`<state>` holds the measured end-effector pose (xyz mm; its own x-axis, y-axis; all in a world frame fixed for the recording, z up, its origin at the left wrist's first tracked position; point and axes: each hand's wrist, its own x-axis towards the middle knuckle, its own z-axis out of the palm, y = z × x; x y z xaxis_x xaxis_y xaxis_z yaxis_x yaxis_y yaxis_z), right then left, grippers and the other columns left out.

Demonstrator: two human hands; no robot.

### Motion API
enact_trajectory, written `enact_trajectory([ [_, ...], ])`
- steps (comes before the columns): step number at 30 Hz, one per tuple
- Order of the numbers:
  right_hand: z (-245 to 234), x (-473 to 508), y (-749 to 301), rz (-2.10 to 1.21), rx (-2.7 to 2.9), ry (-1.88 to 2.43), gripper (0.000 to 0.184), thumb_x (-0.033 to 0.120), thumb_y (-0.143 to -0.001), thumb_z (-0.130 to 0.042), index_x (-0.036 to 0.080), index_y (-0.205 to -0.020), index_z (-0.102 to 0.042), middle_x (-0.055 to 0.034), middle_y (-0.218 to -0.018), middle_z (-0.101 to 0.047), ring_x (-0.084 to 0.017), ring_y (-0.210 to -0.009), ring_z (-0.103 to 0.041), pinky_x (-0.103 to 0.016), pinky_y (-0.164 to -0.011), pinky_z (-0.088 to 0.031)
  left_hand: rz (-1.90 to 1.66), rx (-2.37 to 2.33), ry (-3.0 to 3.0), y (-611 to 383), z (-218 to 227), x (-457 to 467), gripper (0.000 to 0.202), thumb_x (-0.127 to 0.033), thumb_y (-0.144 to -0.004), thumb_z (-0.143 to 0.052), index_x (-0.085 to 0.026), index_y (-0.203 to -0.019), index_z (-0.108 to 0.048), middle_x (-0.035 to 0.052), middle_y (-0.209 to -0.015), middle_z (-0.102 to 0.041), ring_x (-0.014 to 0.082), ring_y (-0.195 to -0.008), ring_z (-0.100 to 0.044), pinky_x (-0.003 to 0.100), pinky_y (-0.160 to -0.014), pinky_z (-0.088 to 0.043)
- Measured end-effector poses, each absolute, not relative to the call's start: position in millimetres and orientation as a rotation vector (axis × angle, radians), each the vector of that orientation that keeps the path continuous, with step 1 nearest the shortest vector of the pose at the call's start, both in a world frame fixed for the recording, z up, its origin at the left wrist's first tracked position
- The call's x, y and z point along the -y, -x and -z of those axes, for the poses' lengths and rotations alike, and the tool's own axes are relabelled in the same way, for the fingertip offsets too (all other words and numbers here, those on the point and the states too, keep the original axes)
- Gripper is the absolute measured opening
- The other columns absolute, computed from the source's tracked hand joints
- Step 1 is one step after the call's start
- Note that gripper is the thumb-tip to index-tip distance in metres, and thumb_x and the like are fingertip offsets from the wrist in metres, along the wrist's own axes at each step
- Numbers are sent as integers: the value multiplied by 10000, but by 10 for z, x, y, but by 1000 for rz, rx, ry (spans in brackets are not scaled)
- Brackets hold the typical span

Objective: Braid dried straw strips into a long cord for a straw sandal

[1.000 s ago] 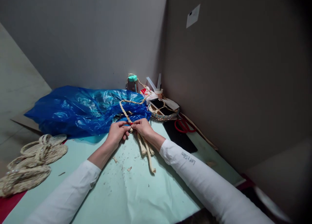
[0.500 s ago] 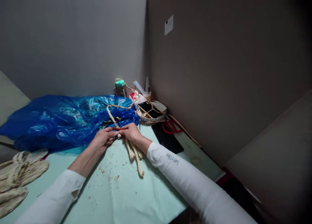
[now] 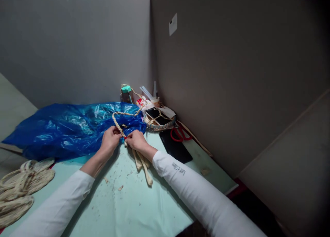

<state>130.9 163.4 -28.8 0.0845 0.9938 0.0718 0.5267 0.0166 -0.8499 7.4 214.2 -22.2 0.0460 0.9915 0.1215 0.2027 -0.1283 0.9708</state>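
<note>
A pale braided straw cord (image 3: 116,119) rises from between my hands and runs back toward the basket, with a small red band (image 3: 125,137) near its lower end. My right hand (image 3: 138,139) pinches the cord at that band. Slightly higher up the braid, the bent fingers of my left hand (image 3: 110,140) are closed against it; the exact grip is partly hidden. Several loose, twisted straw strands (image 3: 145,171) come out below my right hand and lie on the pale green table cover (image 3: 123,209).
A crumpled blue plastic bag (image 3: 64,130) spreads behind my left hand. Woven straw sandals (image 3: 23,185) lie at left. To the right are a black phone-like slab (image 3: 175,149), red-handled scissors (image 3: 181,134) and a basket (image 3: 160,127) holding a phone. A green-lidded jar (image 3: 127,94) stands behind.
My left hand has moved up and away from the red band to a higher part of the braid. The right hand stays at the band. The view has shifted slightly.
</note>
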Motion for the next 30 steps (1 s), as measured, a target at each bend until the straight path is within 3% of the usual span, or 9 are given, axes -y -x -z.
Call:
enact_trajectory([
  [7,268,-1600,-1267,-671,1632,1654,165,93,-692,-559,130,-674,-719,-108,-727,-703,-196,-726,-611,-247,-638,-389,-1247,-1286,-1348,-164,201,-2194,200,-43,-411,-493,-150,-568,-554,-7,-501,-575,103,-448,-491,197,-454,-347],
  [12,280,-1574,-1257,-671,1635,1659,177,117,-717,-550,128,-706,-727,-105,-706,-694,-187,-677,-595,-252,-629,-388,-1229,-1250,-1297,-144,187,-2110,221,-42,-428,-527,-129,-625,-579,-6,-525,-590,77,-430,-467,176,-428,-311],
  [17,286,-1571,-1260,-754,1646,1584,195,129,-735,-535,129,-659,-714,-73,-618,-666,-171,-642,-590,-240,-610,-394,-1167,-1243,-1274,-12,135,-1921,224,-99,-538,-638,-127,-757,-602,-24,-530,-570,52,-378,-405,164,-375,-279],
  [23,332,-1588,-1245,-838,1682,1446,209,180,-750,-535,121,-689,-726,-26,-582,-649,-134,-570,-562,-225,-590,-414,-1067,-1314,-1224,85,155,-1649,210,-204,-637,-742,-134,-728,-566,44,-584,-624,99,-388,-501,177,-320,-263],
  [30,345,-1462,-1325,-844,1847,1322,254,130,-794,-500,124,-865,-744,-13,-695,-700,-140,-665,-616,-202,-627,-440,-892,-1213,-1106,74,180,-1567,243,-107,-558,-801,-119,-628,-568,-52,-399,-453,23,-302,-328,136,-310,-122],
])
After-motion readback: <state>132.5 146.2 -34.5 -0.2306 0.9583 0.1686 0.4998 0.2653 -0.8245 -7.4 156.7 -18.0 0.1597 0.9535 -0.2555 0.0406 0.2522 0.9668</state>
